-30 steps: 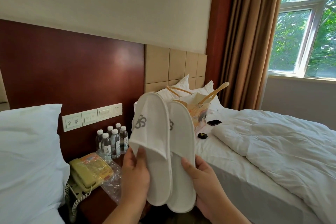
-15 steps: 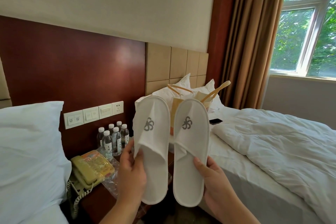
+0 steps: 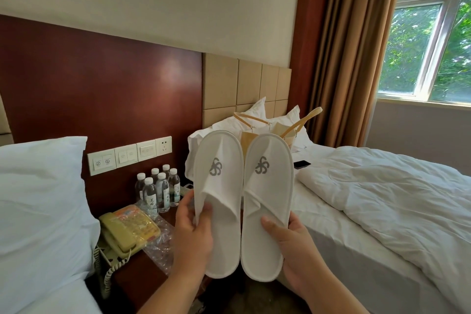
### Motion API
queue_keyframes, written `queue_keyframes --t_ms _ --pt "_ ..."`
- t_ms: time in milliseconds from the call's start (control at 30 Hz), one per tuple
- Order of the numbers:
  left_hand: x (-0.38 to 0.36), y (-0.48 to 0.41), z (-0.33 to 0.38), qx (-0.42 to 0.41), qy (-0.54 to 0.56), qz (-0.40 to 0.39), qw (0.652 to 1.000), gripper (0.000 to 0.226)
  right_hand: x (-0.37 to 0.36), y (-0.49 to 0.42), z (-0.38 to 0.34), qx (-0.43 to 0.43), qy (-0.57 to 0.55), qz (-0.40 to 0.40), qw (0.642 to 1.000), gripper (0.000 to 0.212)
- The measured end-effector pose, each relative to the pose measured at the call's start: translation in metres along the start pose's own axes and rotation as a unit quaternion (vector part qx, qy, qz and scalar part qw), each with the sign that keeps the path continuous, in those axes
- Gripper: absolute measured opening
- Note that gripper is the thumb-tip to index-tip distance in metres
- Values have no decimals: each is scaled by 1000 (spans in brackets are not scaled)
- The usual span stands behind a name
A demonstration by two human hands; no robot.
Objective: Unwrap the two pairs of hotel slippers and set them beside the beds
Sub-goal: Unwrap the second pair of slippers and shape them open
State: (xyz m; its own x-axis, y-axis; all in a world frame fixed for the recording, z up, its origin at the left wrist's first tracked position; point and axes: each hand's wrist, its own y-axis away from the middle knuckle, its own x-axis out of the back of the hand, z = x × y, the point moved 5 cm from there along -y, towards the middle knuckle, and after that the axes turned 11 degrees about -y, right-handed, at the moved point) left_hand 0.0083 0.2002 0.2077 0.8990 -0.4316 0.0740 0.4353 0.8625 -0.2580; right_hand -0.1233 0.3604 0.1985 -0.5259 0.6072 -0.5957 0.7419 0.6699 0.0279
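From the head camera, two bare hands hold up a pair of white hotel slippers side by side, toes up and uppers toward the camera, each with a grey swirl logo on the vamp. The left hand [image 3: 192, 234] grips the left slipper [image 3: 218, 201] along its left edge, thumb pressed on the open mouth of the upper and fingers wrapped behind the sole. The right hand [image 3: 295, 250] clasps the right slipper [image 3: 266, 209] at its right edge, thumb lying across the insole and fingers behind. The two slippers stand nearly upright, their inner edges just beside each other or lightly touching; which one cannot be told. No wrapping is on them. They hang in the air above the gap between the two beds. Behind and to the left of them, a dark wooden nightstand [image 3: 132, 275] carries a cluster of water bottles [image 3: 158, 188], a beige corded telephone [image 3: 122, 233] and crumpled clear plastic wrap [image 3: 159, 250] lying just beside the phone. A panel of wall switches [image 3: 128, 155] sits on the red-brown headboard above. On the left lies a white pillow [image 3: 40, 199] of the near bed. On the right, the far bed [image 3: 382, 211] has a rumpled white duvet, a dark phone [image 3: 302, 163] on the sheet, and a paper bag [image 3: 285, 132] with tan handles, partly hidden behind the slippers. Brown curtains [image 3: 349, 51] hang beside the window [image 3: 433, 53].
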Motion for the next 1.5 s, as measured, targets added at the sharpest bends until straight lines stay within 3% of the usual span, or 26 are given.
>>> queue_keyframes --t_ms 233,400,533,667,767,833,967,1133,1233,1400,1500 --pt "-6 0 13 26 4 -27 999 43 -12 -1 -11 70 82 49 993 69" --pt "-21 5 24 43 5 -78 996 37 -25 -4 -7 69 116 28 990 48" --pt "-48 20 31 43 -79 -169 981 32 -45 -5 5 60 116 6 991 44" --pt "-49 23 35 86 -41 -129 987 30 -48 -5 -2 125 136 67 980 30" --pt "-46 19 44 61 -25 -101 993 28 -44 3 -11 168 159 156 960 43" --pt "-44 21 53 46 5 -88 995 18 -46 7 -16 198 174 166 950 42" --pt "-43 21 63 28 53 -115 992 13 -57 6 -24 209 178 100 956 9" --pt "-44 20 75 22 89 -161 983 29 -76 10 -37 233 222 3 947 39" --pt "-45 22 86 26 167 -165 972 42 -87 16 -48 265 224 -22 938 40" --pt "-36 24 101 5 173 -133 976 19 -99 24 -67 288 242 -43 926 35" --pt "-35 23 112 -25 178 -126 976 19 -108 29 -79 294 243 -56 923 31"
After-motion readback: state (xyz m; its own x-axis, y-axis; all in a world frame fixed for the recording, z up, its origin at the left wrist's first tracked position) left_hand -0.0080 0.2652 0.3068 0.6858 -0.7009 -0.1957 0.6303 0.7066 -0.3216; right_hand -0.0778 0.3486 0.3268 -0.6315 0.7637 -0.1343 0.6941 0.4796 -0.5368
